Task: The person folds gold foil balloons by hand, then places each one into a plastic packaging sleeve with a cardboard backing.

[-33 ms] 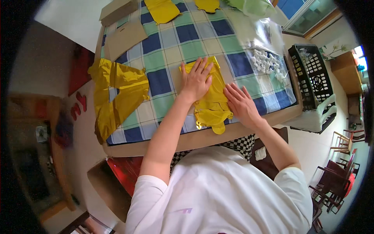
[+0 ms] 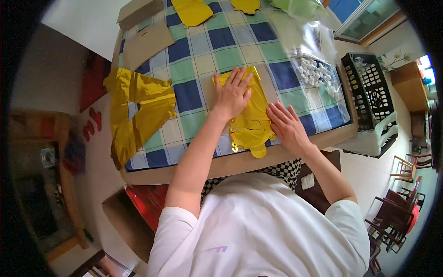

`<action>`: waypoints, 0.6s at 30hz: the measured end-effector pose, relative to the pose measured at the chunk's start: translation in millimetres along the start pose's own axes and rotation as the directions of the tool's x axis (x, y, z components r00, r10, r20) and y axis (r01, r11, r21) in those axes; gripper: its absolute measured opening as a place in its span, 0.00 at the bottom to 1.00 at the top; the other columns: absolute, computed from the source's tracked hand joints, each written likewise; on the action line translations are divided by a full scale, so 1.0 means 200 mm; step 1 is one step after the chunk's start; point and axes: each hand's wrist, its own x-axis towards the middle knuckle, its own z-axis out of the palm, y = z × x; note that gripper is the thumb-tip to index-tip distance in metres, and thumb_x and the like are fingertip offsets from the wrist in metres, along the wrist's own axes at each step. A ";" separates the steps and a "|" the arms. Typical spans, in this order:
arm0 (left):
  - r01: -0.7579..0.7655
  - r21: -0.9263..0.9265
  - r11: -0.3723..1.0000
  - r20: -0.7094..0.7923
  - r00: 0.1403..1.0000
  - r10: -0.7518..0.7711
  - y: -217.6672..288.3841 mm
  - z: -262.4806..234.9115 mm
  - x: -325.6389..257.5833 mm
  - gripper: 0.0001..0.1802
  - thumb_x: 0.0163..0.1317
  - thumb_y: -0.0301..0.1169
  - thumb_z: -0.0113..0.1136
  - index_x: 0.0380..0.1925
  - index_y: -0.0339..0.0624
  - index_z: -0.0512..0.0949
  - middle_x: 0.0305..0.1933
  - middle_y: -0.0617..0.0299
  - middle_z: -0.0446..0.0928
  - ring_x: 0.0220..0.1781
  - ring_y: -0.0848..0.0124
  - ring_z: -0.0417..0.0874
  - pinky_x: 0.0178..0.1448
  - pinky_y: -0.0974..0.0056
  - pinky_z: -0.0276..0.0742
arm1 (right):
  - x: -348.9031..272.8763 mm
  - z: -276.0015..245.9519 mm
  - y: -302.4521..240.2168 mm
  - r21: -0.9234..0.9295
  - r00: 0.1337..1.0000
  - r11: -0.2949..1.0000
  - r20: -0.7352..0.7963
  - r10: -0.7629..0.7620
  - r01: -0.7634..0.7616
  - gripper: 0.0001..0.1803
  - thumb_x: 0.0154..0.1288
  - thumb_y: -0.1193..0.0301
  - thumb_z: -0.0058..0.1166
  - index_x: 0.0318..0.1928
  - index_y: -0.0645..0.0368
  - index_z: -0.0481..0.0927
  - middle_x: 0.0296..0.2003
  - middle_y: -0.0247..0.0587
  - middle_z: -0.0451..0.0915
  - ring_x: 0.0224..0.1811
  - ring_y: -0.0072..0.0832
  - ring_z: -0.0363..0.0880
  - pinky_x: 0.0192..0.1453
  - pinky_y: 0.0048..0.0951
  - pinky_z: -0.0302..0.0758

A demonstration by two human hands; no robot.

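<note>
A folded piece of shiny gold foil (image 2: 253, 111), which looks like a flat foil balloon, lies on the checked tablecloth in front of me. My left hand (image 2: 232, 94) rests flat on its upper part, fingers stretched out. Along the foil's right edge lies my right hand (image 2: 288, 125), palm down with the fingers extended and touching the edge. Rounded tabs of foil stick out at the near end, by the table's front edge. To the left, a larger crumpled sheet of gold foil (image 2: 138, 113) spreads over the table's edge.
Brown cardboard (image 2: 148, 45) and a cardboard box (image 2: 138, 13) sit at the far left. Flat gold packets (image 2: 193, 11) lie at the back. Clear plastic wrapping (image 2: 314, 39) and small white pieces (image 2: 316, 73) are at right, beside a black crate (image 2: 369, 87) off the table.
My right hand has shifted very slightly to the right along the foil's edge. My left hand stays in place on the foil.
</note>
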 end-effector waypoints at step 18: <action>0.025 0.033 0.999 0.107 0.994 -0.028 0.01 -0.03 0.02 0.30 0.69 0.49 0.42 0.69 0.56 0.61 0.76 0.65 0.55 0.78 0.68 0.52 0.74 0.31 0.37 | 0.63 0.14 0.07 0.089 0.929 0.995 -0.371 -0.004 0.040 0.21 0.69 0.72 0.45 0.62 0.57 0.72 0.64 0.45 0.70 0.68 0.41 0.65 0.71 0.42 0.60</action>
